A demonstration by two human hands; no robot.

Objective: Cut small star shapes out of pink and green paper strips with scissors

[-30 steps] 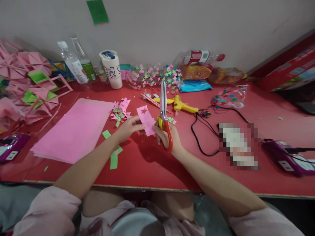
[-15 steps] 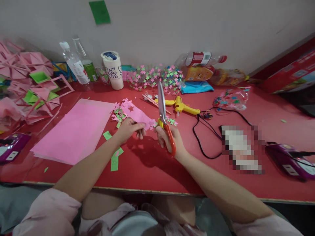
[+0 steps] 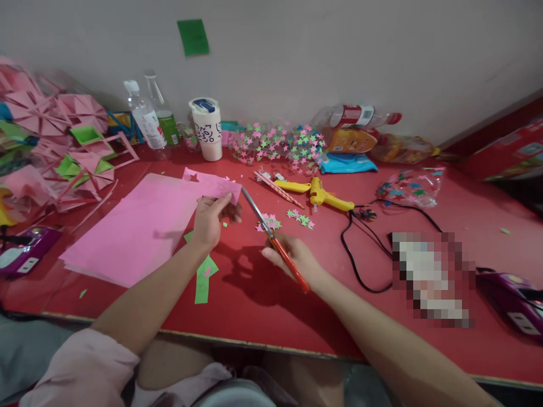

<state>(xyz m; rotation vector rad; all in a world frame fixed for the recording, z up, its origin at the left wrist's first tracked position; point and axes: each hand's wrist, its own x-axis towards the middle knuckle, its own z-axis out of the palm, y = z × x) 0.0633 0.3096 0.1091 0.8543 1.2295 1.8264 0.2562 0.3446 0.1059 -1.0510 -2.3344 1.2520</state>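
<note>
Between thumb and fingers, my left hand (image 3: pixel 212 219) pinches a strip of pink paper (image 3: pixel 214 184) that has a star-shaped hole near its left end. My right hand (image 3: pixel 297 257) grips scissors (image 3: pixel 278 244) with red-orange handles. Their blades point up and left, with the tip at or very near the strip's right edge; whether they touch I cannot tell. Small pink and green paper stars (image 3: pixel 269 222) lie beyond the scissors. Under my left forearm are green paper scraps (image 3: pixel 202 285), and a stack of pink sheets (image 3: pixel 131 237) rests to the left.
A yellow glue gun (image 3: pixel 331 196) with a black cable lies right of centre. Along the wall stand a white tumbler (image 3: pixel 207 133), bottles (image 3: pixel 146 121) and star-filled clear containers (image 3: pixel 275 148). Folded pink paper shapes (image 3: pixel 68 130) crowd the left. Purple power strips (image 3: pixel 515 308) sit at both sides.
The scissors have tipped from upright to pointing up-left, their tip coming to the pink strip. My left hand has raised the strip and turned it. The whole view has shifted slightly.
</note>
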